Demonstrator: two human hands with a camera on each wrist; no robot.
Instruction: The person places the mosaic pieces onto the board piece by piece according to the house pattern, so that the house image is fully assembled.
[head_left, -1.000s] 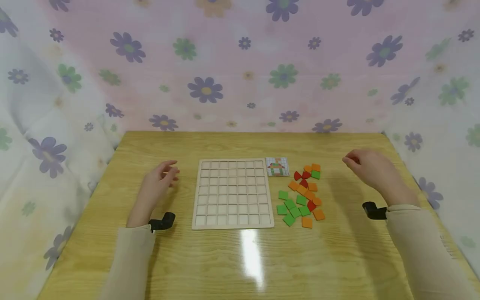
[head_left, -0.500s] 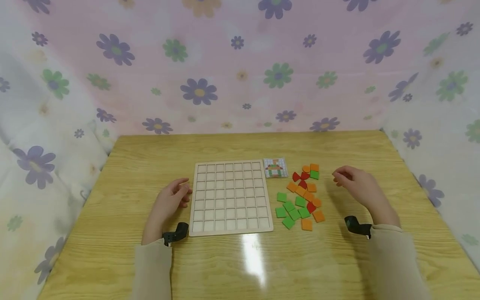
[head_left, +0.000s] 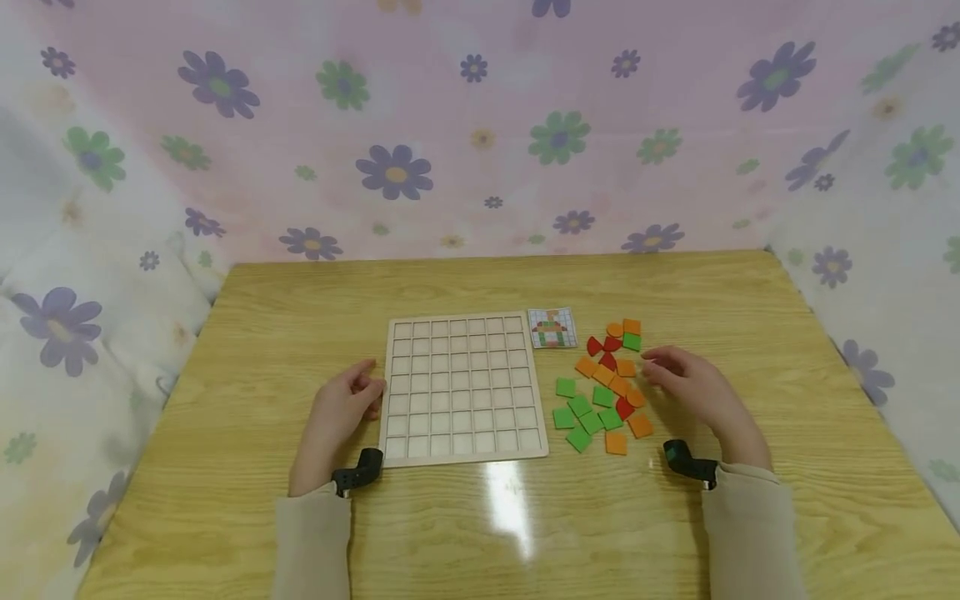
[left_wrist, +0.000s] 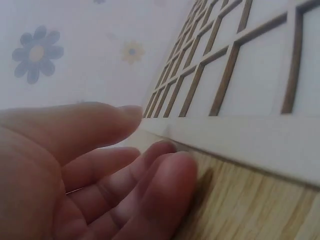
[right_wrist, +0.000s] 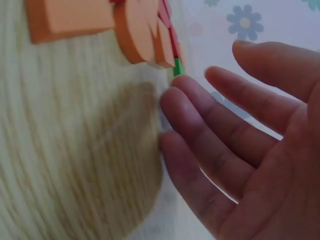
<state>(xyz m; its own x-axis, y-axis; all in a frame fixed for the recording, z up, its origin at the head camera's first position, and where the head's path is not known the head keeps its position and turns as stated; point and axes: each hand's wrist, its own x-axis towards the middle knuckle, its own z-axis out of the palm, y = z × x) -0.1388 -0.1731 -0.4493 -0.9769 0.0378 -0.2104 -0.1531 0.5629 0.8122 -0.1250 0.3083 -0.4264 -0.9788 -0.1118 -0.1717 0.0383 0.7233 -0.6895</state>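
A pale wooden grid board (head_left: 384, 417) lies flat on the table, its square cells bare. At its left edge is my left hand (head_left: 341, 408), fingers loosely bent and holding nothing; in the left wrist view its fingertips (left_wrist: 177, 167) are close to the board's rim, and whether they touch I cannot tell. My right hand (head_left: 697, 387) hovers just right of the loose pieces with relaxed fingers and nothing in them. Those pieces are green squares (head_left: 580, 406), orange squares (head_left: 603, 375), orange rounded pieces (head_left: 615, 330) and red wedge-shaped pieces (head_left: 625, 408).
A small card (head_left: 552, 328) with a coloured grid pattern lies by the board's upper right corner. The wood-grain table (head_left: 450, 542) shows a bright reflection near the front. Flowered cloth (head_left: 480, 175) encloses the back and sides.
Both hands have moved inward: the left came right to the board's left edge, and the right came left and nearer to the loose pieces. The board and pieces look unmoved.
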